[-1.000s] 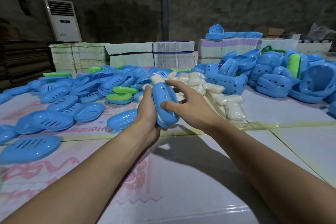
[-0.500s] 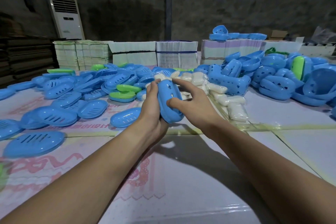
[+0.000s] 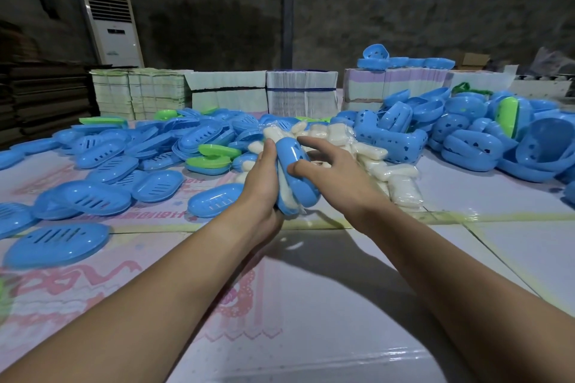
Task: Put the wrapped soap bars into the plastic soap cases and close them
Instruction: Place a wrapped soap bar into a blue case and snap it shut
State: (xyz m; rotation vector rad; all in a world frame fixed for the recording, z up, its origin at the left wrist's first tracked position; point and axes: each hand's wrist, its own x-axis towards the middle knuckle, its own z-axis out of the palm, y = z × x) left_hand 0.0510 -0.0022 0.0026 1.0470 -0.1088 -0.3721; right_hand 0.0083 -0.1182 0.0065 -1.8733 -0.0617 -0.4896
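Left hand (image 3: 263, 183) wrapped round a blue oval plastic soap case (image 3: 297, 176), held on edge above the pale printed desk (image 3: 311, 305). Case not fully shut: white wrapped soap bar (image 3: 284, 186) showing in the gap along its left side, crinkled clear wrap sticking out at the lower end. Right hand (image 3: 334, 177) beside the case, thumb tip touching its blue shell, fingers spread and relaxed, clasping nothing; whether the forefinger meets the case's top is hard to tell. Behind the hands, a heap of white wrapped soap bars (image 3: 373, 165). Left, scattered slotted blue lids (image 3: 102, 177) with two green case halves (image 3: 211, 158). Right, a pile of deeper blue case bottoms (image 3: 466, 140). Farther back, stacks of bundled flat cartons (image 3: 227, 93) and a white standing air conditioner (image 3: 113, 29).
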